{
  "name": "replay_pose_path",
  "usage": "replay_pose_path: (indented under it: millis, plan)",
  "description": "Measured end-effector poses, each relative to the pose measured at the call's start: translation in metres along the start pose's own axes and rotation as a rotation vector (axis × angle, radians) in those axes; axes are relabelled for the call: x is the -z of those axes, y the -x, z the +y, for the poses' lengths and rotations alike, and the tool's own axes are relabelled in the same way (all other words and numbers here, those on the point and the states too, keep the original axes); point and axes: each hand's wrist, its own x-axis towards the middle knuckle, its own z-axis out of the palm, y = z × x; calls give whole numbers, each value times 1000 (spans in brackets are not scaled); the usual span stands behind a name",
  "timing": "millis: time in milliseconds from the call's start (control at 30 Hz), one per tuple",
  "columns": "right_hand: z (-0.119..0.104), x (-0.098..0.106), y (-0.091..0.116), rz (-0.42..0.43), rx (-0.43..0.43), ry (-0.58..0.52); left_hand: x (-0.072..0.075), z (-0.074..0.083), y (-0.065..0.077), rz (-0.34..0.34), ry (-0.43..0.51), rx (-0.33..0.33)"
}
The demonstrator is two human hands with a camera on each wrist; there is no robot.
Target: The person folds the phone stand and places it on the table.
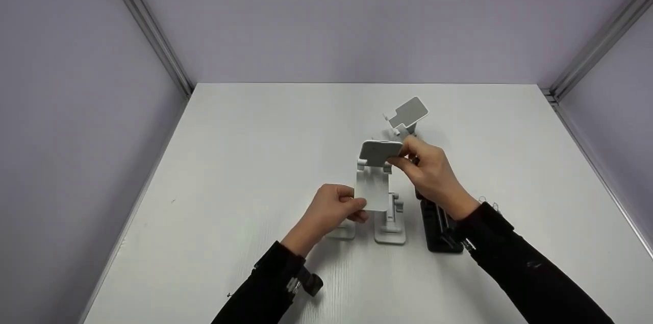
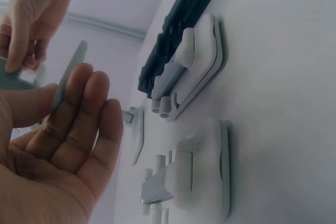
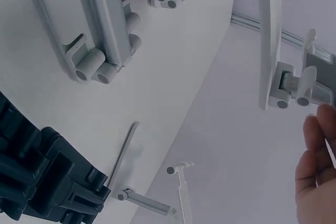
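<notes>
Both hands hold a white folding phone stand [image 1: 372, 189] above the table. Its flat white base is pinched at the lower left corner between the thumb and fingers of my left hand [image 1: 331, 207]. My right hand [image 1: 430, 168] pinches the edge of the stand's grey-faced upper plate [image 1: 380, 151], which tilts away from the base at the hinge. In the left wrist view the base appears edge-on between thumb and fingers. The right wrist view shows the stand's hinge [image 3: 291, 85] and the right fingers at the plate's edge.
Below the hands lies a folded white stand [image 1: 390, 234], with another white stand [image 1: 343, 232] partly hidden by the left hand. A black folded stand [image 1: 438, 234] lies under the right forearm. Farther back stands an unfolded white stand [image 1: 409, 112] with a grey plate.
</notes>
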Motion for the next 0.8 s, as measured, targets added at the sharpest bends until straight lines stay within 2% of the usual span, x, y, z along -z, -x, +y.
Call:
replay_pose_path:
  millis: [367, 700, 800]
  plan:
    - [10, -4, 0, 78, 152, 39, -1, 2, 1, -1, -13, 4]
    - [6, -1, -1, 81, 107, 21, -1, 1, 2, 1, 93, 30]
    - [3, 1, -3, 113, 132, -1, 0, -1, 1, 6, 105, 48]
